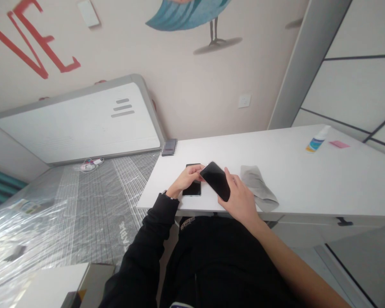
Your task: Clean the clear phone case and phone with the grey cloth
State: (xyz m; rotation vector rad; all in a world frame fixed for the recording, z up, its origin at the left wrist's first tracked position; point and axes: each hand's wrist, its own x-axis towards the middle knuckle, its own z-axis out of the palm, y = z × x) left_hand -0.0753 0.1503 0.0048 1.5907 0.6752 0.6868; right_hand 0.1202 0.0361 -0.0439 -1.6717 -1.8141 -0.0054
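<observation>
Left of a tilted phone [214,179] held above a white desk [308,184], a second phone [192,190] lies beneath a person's left hand [190,176], fingers bunched near the tilted phone's corner, their grip impossible to tell. The right hand [242,200] clasps the tilted phone; right of that phone are a gray cloth [258,188] and, well apart, a white bottle [317,140] near a pink piece [339,144].

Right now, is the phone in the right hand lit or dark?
Dark: the phone in the right hand shows a black face without any lit display. Whether its power is off, I cannot tell.
</observation>
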